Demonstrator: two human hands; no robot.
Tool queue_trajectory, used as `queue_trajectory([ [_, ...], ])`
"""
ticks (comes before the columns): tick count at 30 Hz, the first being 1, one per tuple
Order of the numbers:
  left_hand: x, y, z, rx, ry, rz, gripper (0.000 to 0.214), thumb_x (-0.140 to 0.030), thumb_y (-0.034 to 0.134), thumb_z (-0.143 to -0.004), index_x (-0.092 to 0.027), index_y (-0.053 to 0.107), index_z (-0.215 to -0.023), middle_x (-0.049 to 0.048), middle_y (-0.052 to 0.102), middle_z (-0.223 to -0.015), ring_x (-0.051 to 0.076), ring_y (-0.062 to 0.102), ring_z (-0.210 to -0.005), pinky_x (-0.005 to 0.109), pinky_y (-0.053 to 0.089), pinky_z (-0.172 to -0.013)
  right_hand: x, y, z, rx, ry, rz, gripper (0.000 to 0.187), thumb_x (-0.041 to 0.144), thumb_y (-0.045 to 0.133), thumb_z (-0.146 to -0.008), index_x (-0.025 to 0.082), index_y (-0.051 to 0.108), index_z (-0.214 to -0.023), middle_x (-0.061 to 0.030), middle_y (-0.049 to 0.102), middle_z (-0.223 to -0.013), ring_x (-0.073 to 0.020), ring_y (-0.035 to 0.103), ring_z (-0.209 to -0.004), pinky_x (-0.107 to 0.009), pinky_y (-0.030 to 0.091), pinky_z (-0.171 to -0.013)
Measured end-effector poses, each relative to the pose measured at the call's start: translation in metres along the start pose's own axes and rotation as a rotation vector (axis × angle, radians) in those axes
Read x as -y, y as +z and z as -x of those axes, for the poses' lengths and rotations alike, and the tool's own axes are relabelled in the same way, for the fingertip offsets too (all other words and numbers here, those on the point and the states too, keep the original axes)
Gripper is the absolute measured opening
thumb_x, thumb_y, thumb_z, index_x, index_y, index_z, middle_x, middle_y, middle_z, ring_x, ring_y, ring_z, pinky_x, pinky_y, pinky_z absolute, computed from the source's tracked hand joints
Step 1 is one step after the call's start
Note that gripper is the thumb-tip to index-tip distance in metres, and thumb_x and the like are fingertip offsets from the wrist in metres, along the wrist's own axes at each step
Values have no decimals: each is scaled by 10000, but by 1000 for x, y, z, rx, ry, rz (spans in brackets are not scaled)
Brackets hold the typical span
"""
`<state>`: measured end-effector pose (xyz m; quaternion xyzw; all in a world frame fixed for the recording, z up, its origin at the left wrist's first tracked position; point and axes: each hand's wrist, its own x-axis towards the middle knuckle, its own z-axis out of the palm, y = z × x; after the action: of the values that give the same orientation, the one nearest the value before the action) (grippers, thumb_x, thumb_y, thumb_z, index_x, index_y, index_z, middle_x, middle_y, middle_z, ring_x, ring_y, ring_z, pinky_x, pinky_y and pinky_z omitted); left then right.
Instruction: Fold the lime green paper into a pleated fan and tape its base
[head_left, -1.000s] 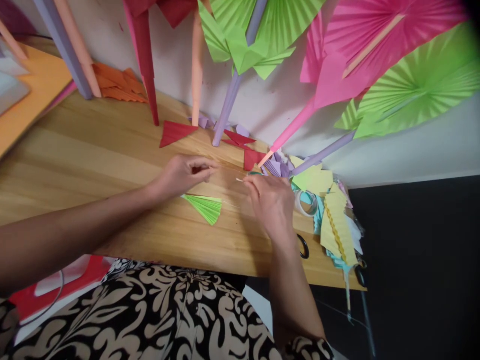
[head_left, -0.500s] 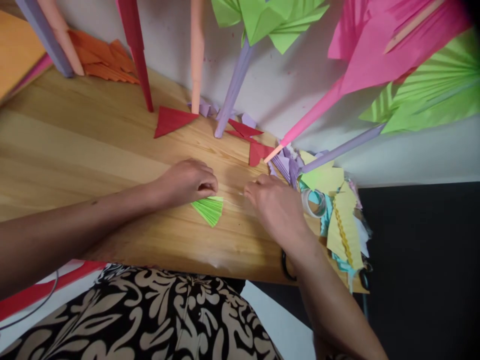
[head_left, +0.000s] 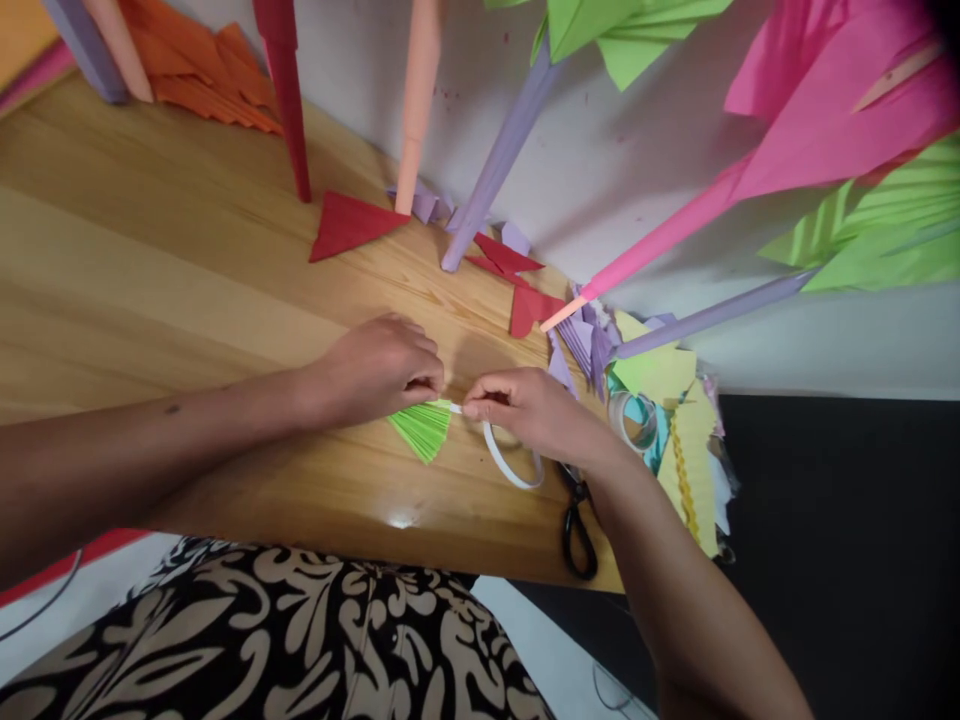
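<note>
Wooden table (head_left: 187, 230), apparently against the wall (head_left: 600, 170), underlies green pleated paper (head_left: 421, 433).

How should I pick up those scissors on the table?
I'd take the scissors by their black handle loop, coming from the table's near edge. The loop lies uncovered and points that way, while the other end points away and is partly hidden by the right hand and wrist.
</note>
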<state>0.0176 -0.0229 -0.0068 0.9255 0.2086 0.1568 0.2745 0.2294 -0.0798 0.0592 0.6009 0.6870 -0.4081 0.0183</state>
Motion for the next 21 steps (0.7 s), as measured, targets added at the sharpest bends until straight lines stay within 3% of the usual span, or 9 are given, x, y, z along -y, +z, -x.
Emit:
queue_trajectory([
  [12, -3, 2, 0, -7, -28, 28, 216, -205, 560, -897, -203, 678, -717, 6, 605, -687, 175, 493, -745, 315, 326, -757, -2, 1, -9, 56, 31, 18, 151, 260, 650, -862, 205, 745, -758, 61, 558, -568, -77, 415, -520, -237, 257, -527],
  [21, -4, 2, -1, -40, -15, 93, 200, -193, 592, -886, -198, 670, -701, 15, 606, -691, 185, 489, -735, 331, 317, -747, 2, 3, -11, 38, 40, 39, 154, 223, 646, -876, 215, 762, -775, 60, 630, -611, -72, 450, -533, -239, 287, -560],
])
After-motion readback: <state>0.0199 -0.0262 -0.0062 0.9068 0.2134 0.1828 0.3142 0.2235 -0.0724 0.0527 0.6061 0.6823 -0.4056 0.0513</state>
